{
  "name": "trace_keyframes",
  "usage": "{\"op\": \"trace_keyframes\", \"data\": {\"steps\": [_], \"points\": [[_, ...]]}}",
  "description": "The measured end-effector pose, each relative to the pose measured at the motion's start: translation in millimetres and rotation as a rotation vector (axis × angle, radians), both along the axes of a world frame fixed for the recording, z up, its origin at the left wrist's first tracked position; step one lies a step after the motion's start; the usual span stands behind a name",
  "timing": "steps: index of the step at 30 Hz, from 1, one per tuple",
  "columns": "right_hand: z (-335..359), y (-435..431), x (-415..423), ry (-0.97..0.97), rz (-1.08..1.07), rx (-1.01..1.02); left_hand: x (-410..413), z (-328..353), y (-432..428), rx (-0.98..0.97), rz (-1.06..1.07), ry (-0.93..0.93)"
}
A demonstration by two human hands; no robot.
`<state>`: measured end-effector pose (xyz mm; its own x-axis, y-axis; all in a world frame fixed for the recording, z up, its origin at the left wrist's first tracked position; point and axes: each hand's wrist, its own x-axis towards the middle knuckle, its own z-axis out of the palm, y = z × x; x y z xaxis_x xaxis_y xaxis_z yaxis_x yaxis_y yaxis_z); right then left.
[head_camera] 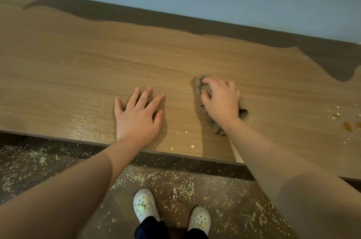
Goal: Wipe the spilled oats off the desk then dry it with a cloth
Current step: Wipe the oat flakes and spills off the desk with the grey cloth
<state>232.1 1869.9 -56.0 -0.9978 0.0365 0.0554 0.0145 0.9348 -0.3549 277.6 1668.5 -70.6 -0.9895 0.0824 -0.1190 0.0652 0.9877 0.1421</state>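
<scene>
The grey cloth [202, 86] lies bunched under the right hand [220, 102], whose curled fingers grip it, seemingly pressing it onto the desk [78, 63]. A few oats [186, 132] lie between the two hands, nearer the desk edge than the fingertips. The left hand [136, 117] rests flat, fingers spread wide.

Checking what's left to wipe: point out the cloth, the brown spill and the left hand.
cloth [198, 84]: head view, its grey far edge.
brown spill [347, 126]: head view, middle of the blot.
left hand [136, 119]: head view, back of the hand.
</scene>
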Motion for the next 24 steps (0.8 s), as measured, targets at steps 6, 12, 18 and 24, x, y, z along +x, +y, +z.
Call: {"op": "trace_keyframes", "data": {"steps": [6,12,18,24], "points": [[3,-28,61,-0.095,0.646,-0.112,9,-2,-44,0.014,-0.163,0.048],[4,-2,52,-0.061,0.574,-0.007,32,-5,-41,-0.028,-0.035,-0.003],[3,-42,79,-0.020,0.583,-0.071,35,-5,-34,-0.021,0.014,-0.028],[1,21,111,-0.051,0.619,-0.093,38,-1,-24,-0.021,0.062,-0.047]]}}
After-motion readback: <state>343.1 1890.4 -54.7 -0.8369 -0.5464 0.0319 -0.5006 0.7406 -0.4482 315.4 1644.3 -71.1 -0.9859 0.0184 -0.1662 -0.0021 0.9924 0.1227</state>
